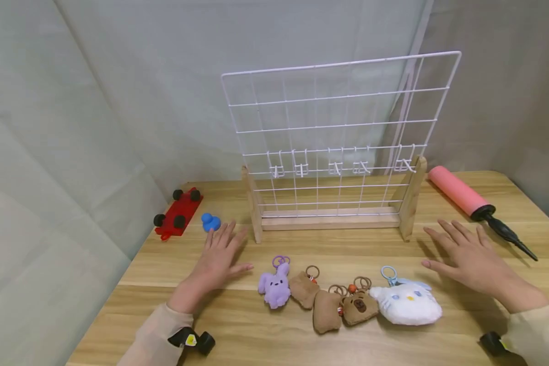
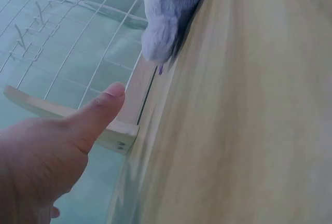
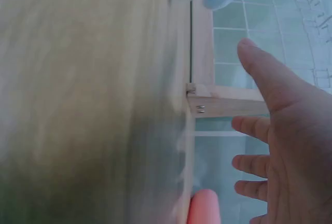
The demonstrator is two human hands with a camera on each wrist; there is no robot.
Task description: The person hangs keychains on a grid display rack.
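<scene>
My left hand (image 1: 217, 262) is spread with straight fingers, left of a purple plush bunny keychain (image 1: 276, 287). On the far right, my right hand (image 1: 468, 262) spreads its fingers beside a white plush cat keychain (image 1: 409, 303) with a blue ring. Neither hand holds anything. Between the two lie a tan plush keychain (image 1: 304, 291), a brown plush keychain (image 1: 327, 311) and a brown bear keychain (image 1: 359, 307), each with a ring. Behind them stands a white wire grid rack (image 1: 341, 64) on a wooden base (image 1: 329, 222). Several white hooks (image 1: 335, 169) hang in a row across its mesh.
A red toy car (image 1: 181, 211) lies wheels up at the back left of the wooden table (image 1: 238, 335). Just beyond my left fingertips sits a blue rubber duck (image 1: 210, 222). A pink hand pump (image 1: 459, 190) with a black nozzle lies at the back right. Grey curtains (image 1: 164, 76) hang behind.
</scene>
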